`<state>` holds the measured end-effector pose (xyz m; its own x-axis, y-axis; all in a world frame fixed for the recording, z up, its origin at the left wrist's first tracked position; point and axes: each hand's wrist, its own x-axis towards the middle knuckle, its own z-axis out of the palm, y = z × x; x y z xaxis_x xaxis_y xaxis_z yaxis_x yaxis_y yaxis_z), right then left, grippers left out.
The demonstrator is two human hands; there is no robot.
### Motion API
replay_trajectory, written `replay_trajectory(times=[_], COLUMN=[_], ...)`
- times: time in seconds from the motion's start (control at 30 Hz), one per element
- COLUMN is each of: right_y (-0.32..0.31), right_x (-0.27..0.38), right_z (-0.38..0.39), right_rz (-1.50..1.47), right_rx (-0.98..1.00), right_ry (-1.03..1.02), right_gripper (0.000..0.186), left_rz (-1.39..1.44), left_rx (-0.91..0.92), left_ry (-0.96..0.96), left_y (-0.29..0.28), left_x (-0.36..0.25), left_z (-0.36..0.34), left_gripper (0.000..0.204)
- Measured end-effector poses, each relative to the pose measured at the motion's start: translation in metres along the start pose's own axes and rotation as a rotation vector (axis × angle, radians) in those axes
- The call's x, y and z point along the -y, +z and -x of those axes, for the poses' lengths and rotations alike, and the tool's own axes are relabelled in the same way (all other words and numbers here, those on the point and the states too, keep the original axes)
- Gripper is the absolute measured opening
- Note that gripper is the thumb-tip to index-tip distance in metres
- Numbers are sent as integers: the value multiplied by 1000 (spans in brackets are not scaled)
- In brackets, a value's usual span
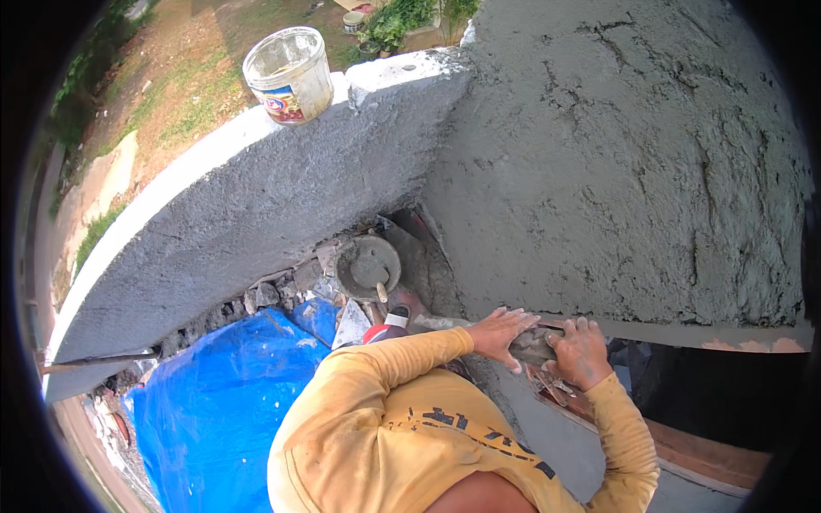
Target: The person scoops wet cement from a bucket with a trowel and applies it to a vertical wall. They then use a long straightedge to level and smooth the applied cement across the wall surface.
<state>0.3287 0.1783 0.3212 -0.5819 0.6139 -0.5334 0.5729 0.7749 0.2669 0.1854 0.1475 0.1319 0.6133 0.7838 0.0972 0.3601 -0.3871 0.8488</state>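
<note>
My left hand [503, 336] lies with its fingers stretched out at the lower edge of the freshly mortared wall [616, 171]. Beside it, my right hand [581, 355] is closed, with curled fingers, on a grey mortar-coated piece [532, 345]. That piece sits between the two hands; its exact kind cannot be made out. Left of my hands stands a round bucket [344, 267] holding wet grey mortar. A tool with a wooden handle [381, 291] leans in the mortar, its head mostly buried.
A low grey wall [282, 192] with a white top curves along the left. On it rests a used white plastic tub [310, 90]. Blue tarp [227, 376] covers ground at lower left, beside rubble [267, 295]. A dark opening [710, 393] lies below the mortared wall at right.
</note>
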Motion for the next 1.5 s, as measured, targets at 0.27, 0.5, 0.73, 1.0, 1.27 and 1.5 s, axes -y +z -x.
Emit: replay_trajectory(times=[0.27, 0.5, 0.73, 1.0, 1.27, 1.5], right_y=[-72, -84, 44, 142, 100, 36], right_x=[3, -7, -44, -29, -1, 36], right_z=[13, 58, 99, 51, -21, -108], right_rz=[73, -294, -835, -1074, -1014, -954], right_rx=[-122, -612, -597, -246, -216, -115], right_ry=[-157, -177, 111, 39, -150, -194], right_gripper=[36, 52, 45, 46, 49, 48], left_rz=[-12, -169, -30, -138, -477, -452], left_rx=[-331, -540, -1163, -1921, -2114, -1996], left_ry=[67, -74, -418, -379, -762, -1302], left_y=[-19, -17, -50, -97, -102, -101], left_x=[-39, -43, -61, -160, -71, 43], left_z=[-9, 21, 135, 247, 329, 385], left_gripper=[94, 91, 87, 44, 71, 96])
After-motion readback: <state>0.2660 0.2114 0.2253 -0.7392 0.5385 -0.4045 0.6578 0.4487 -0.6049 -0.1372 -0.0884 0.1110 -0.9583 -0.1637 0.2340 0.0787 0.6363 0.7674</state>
